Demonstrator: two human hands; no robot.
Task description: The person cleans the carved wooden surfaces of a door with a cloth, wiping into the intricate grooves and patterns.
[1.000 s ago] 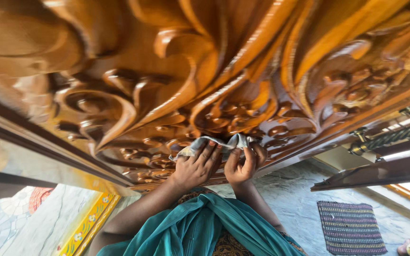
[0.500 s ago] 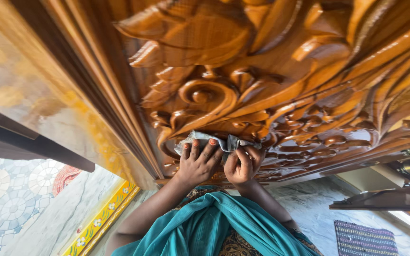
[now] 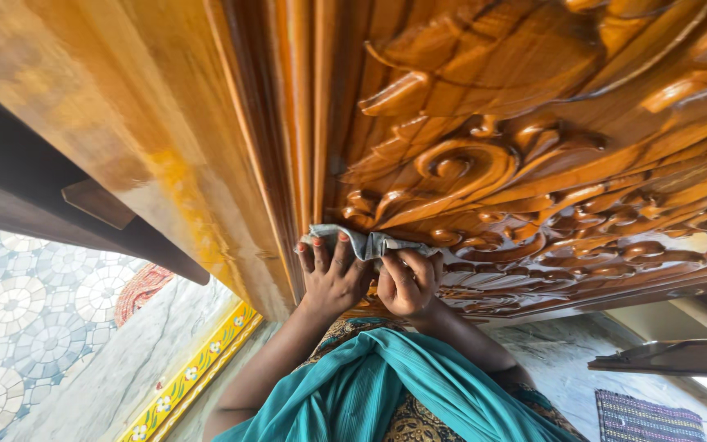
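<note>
Two hands press one grey cloth [image 3: 370, 243] against a carved wooden door [image 3: 533, 147], low on its panel and close to the plain mouldings that run along its left edge. The left hand [image 3: 333, 274] lies flat over the left end of the cloth, its fingers [image 3: 318, 255] spread wide with the tips resting on the fabric and the wood. The right hand [image 3: 407, 282] sits just beside it, touching it at the knuckles, with its fingers curled tight and clenched around the bunched right end of the cloth. The cloth stretches between the two hands, crumpled, with its upper edge lying below a large carved scroll [image 3: 460, 168]. Glossy leaf and bead carving fills the door to the right of the hands.

A teal garment [image 3: 386, 393] covers the person's chest below the wrists, with a patterned fabric showing beneath it. On the left, a yellow floral border strip [image 3: 198, 372] runs along the floor beside patterned tiles [image 3: 18, 327] with round motifs. At the lower right, a striped mat [image 3: 648, 417] lies on the grey stone floor [image 3: 558, 360], well apart from the hands.
</note>
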